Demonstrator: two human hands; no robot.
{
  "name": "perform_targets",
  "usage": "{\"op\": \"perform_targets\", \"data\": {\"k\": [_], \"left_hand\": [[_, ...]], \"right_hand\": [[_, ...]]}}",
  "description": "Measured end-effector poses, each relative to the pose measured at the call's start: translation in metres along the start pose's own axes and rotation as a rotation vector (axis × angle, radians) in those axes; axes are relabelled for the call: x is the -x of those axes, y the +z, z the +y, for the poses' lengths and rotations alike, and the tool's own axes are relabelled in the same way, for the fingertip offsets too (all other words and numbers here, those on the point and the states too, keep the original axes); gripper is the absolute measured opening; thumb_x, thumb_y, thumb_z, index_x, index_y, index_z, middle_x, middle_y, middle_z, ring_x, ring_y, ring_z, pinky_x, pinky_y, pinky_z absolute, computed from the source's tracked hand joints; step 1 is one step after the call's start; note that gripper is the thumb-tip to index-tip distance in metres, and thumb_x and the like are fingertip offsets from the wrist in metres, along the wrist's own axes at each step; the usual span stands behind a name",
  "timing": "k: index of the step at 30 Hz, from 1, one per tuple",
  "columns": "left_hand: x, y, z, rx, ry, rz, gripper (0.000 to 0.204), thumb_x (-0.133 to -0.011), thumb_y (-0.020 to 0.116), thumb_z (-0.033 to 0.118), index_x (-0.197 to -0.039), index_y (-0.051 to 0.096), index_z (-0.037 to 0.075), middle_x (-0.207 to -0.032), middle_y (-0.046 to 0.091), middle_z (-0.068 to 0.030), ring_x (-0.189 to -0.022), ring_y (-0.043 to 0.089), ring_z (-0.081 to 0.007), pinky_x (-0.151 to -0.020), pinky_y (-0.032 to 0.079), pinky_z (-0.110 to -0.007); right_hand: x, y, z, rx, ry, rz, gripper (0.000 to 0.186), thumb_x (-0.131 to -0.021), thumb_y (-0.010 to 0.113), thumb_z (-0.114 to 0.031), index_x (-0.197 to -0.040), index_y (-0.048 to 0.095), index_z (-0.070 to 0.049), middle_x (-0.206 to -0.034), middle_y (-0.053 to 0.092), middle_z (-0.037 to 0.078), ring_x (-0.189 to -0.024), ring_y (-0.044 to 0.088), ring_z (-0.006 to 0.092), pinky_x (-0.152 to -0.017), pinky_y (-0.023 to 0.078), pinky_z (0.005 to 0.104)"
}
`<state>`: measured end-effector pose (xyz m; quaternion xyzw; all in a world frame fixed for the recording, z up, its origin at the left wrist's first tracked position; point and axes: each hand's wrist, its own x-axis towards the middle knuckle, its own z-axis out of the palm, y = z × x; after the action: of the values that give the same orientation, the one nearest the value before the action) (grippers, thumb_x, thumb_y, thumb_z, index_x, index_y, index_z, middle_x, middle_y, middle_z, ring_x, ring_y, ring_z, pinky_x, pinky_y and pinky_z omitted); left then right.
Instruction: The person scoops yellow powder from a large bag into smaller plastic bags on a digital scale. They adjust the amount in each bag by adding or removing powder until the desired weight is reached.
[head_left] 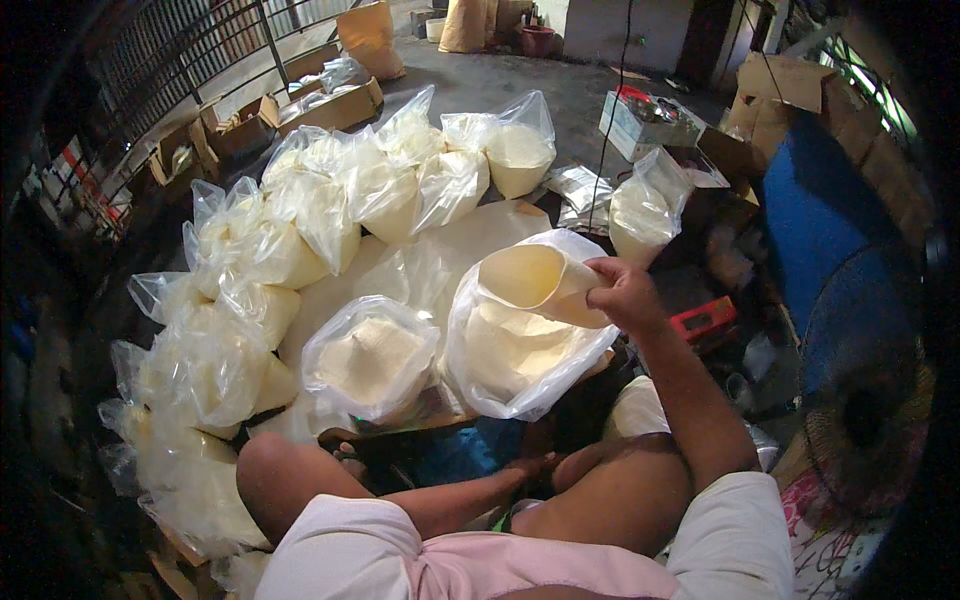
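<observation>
My right hand point(628, 298) is closed around one side of a cream plastic jug point(572, 292). The jug is tilted, its wide mouth facing left, and its inside walls show. It hangs over a large white sack point(478, 375) with a rolled-open top, holding pale yellow powder point(525, 345). Left of the sack stands an open clear bag point(325, 385), filled with a mound of the same powder point(365, 358). Down between my legs, in shadow, rests my left hand point(535, 470); its fingers are too dark to make out.
Several filled clear bags point(285, 255) curve along the left and back. One more filled bag point(640, 215) stands right of the sack. Farther off are a box of items point(650, 125) and cardboard boxes point(335, 105). A red object point(703, 322) and a fan point(865, 400) stand at right.
</observation>
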<state>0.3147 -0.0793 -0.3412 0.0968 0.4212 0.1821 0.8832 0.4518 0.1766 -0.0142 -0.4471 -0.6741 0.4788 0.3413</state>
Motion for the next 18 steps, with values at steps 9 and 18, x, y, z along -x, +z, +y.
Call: {"op": "perform_targets", "data": {"k": [9,18], "left_hand": [[0.019,0.026,0.011,0.073,0.027,-0.106,0.07,-0.101,0.045,0.06,-0.15,0.044,0.01,-0.152,0.048,-0.0132,-0.138,0.046,-0.0304,-0.118,0.032,-0.043],[-0.007,-0.01,-0.01,0.17,-0.007,-0.131,0.058,-0.104,0.045,0.052,-0.146,0.051,0.012,-0.151,0.05,-0.0126,-0.138,0.046,-0.0287,-0.12,0.03,-0.041]], "right_hand": [[-0.002,-0.002,0.001,0.098,-0.016,-0.016,0.052,-0.066,0.064,-0.003,-0.117,0.068,0.005,-0.105,0.073,0.01,-0.095,0.068,0.0165,-0.09,0.052,0.0295],[0.002,0.0,-0.011,0.013,0.005,-0.032,0.052,-0.068,0.065,-0.004,-0.119,0.066,0.006,-0.105,0.073,0.01,-0.091,0.068,0.0156,-0.085,0.053,0.0288]]}}
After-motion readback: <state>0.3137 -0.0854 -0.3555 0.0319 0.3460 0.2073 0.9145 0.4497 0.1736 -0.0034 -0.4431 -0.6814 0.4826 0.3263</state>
